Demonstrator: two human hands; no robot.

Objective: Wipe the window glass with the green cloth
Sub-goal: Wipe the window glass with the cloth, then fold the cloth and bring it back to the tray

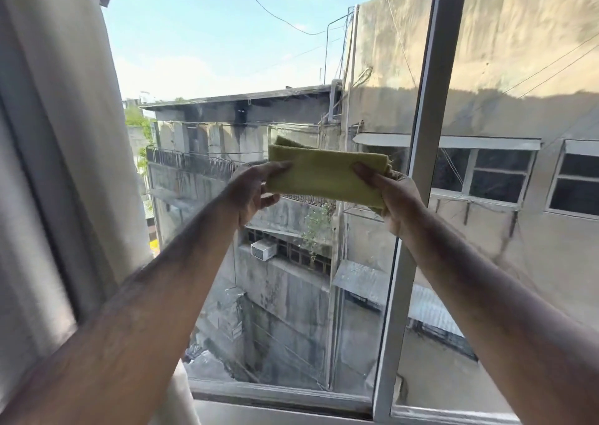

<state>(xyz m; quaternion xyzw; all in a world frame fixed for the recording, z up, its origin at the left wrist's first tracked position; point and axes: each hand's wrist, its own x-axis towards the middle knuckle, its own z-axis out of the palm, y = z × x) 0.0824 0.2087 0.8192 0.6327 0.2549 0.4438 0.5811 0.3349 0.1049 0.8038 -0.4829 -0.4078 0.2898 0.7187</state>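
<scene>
I hold the green cloth (324, 178) up in front of me with both arms stretched out, folded into a long flat band that runs level between my hands. My left hand (251, 191) pinches its left end, thumb on the near face and fingers curled behind; my right hand (393, 197) grips the right end the same way, with a bit of frayed corner sticking out above my thumb. The two hands are apart, each closed on its own end of the cloth. The cloth sits before the window glass (227, 68), about mid-height of the left pane and just left of the white frame post (418, 178) that splits the window; whether it touches the glass I cannot tell. A pale curtain (64, 132) hangs at my left, drawn to the side. Beyond the glass stand grey concrete buildings (285, 116) under a blue sky
</scene>
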